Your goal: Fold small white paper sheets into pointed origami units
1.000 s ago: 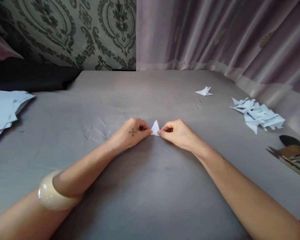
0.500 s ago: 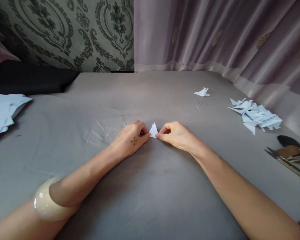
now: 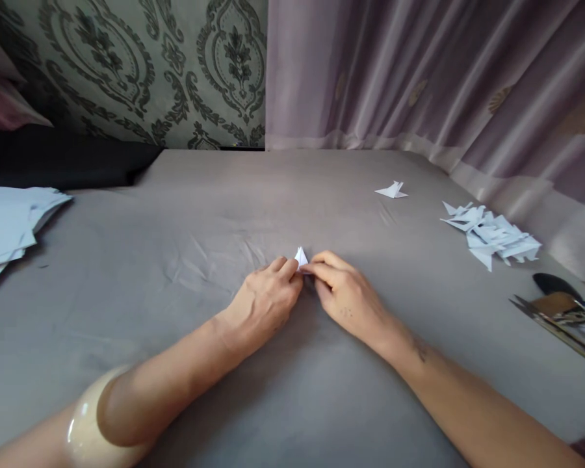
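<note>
A small folded piece of white paper [image 3: 301,258] stands out between my hands, its pointed tip facing away from me. My left hand [image 3: 272,291] has its fingers curled and closed on the paper's left side, with the thumb hidden. My right hand [image 3: 344,289] pinches the lower right edge, index finger stretched along it and thumb beneath. The paper's lower part is covered by the fingers.
A single folded paper figure [image 3: 392,190] lies farther back. To the right are a heap of similar paper figures [image 3: 502,235] and scissors [image 3: 548,322] among other small tools. A stack of white paper sheets [image 3: 10,227] lies left, near a black cloth [image 3: 63,156].
Both hands have rolled over and come closer together around the paper. Less of the paper's lower part shows now. The view has tilted slightly.
</note>
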`<state>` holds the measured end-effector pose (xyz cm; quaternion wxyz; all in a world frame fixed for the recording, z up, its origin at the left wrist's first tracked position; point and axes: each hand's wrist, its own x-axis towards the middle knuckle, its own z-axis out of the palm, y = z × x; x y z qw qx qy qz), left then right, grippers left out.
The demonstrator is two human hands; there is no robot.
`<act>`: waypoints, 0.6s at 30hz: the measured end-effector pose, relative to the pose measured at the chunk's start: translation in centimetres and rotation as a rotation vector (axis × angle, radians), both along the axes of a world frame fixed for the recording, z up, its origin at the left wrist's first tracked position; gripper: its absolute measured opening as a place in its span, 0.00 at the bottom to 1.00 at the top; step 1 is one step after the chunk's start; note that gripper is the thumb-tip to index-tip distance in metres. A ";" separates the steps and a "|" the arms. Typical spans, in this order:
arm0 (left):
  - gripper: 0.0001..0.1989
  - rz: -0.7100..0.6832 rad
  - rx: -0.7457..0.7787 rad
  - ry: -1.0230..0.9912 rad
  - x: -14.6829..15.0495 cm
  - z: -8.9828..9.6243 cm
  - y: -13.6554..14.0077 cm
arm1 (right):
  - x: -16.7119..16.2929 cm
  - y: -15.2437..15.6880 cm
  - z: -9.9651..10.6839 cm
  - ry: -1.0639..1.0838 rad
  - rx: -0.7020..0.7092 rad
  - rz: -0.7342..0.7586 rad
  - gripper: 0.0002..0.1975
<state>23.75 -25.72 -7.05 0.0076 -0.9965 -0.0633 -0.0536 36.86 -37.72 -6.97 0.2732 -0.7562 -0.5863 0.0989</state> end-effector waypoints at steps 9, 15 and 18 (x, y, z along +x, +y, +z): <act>0.12 0.053 0.052 0.003 -0.5 0.0 -0.7 | -1.4 -0.3 1.0 -0.349 -0.166 0.035 0.18; 0.11 0.054 -0.057 -0.038 -0.8 -0.1 -0.3 | -1.2 -0.8 0.9 -0.325 -0.139 0.020 0.18; 0.12 0.127 -0.279 -0.157 -0.6 -0.2 0.6 | -0.6 -0.8 0.5 -0.234 -0.097 -0.020 0.17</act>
